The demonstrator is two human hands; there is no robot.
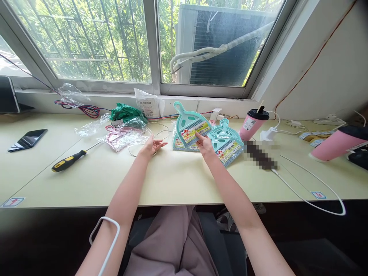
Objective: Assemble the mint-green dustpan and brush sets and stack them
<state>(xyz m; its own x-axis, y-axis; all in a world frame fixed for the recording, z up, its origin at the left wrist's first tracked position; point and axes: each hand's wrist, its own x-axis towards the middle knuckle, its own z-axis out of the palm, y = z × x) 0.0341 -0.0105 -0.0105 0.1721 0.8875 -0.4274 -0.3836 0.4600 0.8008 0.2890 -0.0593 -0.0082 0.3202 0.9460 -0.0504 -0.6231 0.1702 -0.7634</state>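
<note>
My right hand (pixel 205 145) grips a small teal dustpan set (pixel 192 124) by its lower right edge, fingers over its yellow label. The set is tilted up with its looped handle toward the window. Behind and to the right lie more packaged teal dustpan sets (pixel 228 147), partly covered by the held one and by my hand. My left hand (pixel 151 147) is open above the desk, palm turned inward and fingers apart, with nothing in it. To its left lies a pink set in clear wrapping (pixel 117 138), and a thin pale cord loop runs beside the fingers.
A screwdriver (pixel 69 161) and a phone (pixel 28 140) lie at left. Along the window side are a green plastic bag (pixel 128 112), a white packet (pixel 148 106) and coiled wires (pixel 90 110). Pink cups (pixel 249 125), a pixelated dark object (pixel 261 155) and a white cable (pixel 310 205) are at right.
</note>
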